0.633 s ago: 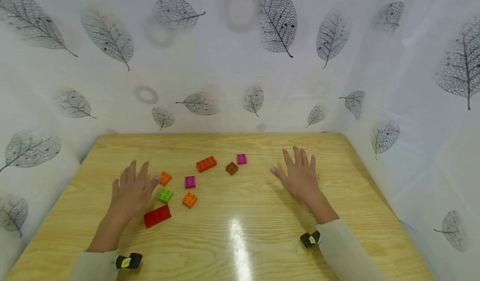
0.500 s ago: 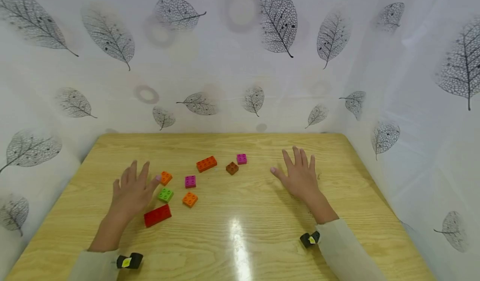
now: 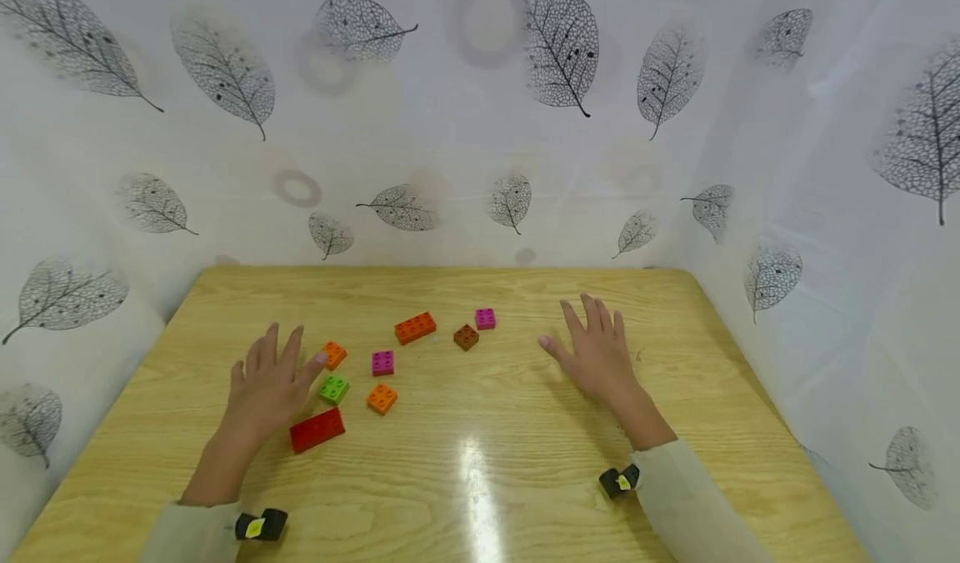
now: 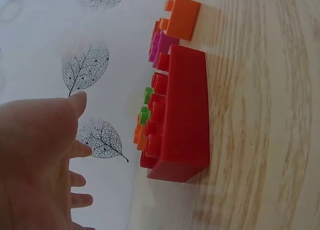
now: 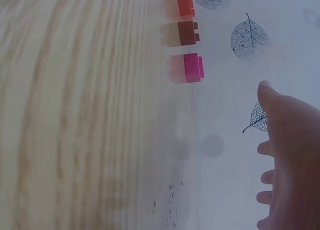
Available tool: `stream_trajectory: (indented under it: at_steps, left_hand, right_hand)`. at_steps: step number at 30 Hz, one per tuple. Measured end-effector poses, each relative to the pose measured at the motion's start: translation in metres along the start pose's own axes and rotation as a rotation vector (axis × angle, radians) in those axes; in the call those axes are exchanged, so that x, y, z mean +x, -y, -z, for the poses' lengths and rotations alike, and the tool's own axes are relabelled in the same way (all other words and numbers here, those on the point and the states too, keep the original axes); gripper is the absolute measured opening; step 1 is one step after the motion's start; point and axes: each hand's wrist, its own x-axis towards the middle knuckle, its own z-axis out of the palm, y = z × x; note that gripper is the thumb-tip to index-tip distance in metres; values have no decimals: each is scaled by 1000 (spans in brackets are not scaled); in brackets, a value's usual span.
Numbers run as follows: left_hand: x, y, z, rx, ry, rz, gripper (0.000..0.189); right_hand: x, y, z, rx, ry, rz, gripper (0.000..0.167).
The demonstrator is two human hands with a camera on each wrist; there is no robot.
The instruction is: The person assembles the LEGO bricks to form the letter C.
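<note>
My left hand, fingers spread and holding nothing, hovers at the left beside the toy bricks. Its thumb tip overlaps an orange brick in the head view. Close to that hand lie a green brick and a long red brick, studs up. Another orange brick and a pink brick sit just right of these. Farther back are a long orange-red brick, a brown brick and a second pink brick. My right hand is spread over the table's right side, apart from every brick.
The wooden table carries all the bricks and shows a bright reflection near its front. White cloth printed with leaves stands behind it and along both sides. Black wrist cameras sit at the cuffs.
The fingers of my right hand have shifted slightly left and bent a little. The whole head view has drifted slightly. The bricks have stayed in place on the table.
</note>
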Motion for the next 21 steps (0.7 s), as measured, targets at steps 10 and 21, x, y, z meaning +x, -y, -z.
stream_trajectory:
  at_steps: [10,21]
  left_hand:
    - [-7,-3,0,-78,-19,-67,73]
    - [-32,-3,3,-222,-43,-77,60]
  right_hand:
    - [5,15,-2,192,-9,66,77]
    - [17,39,-15,488,61,85,66]
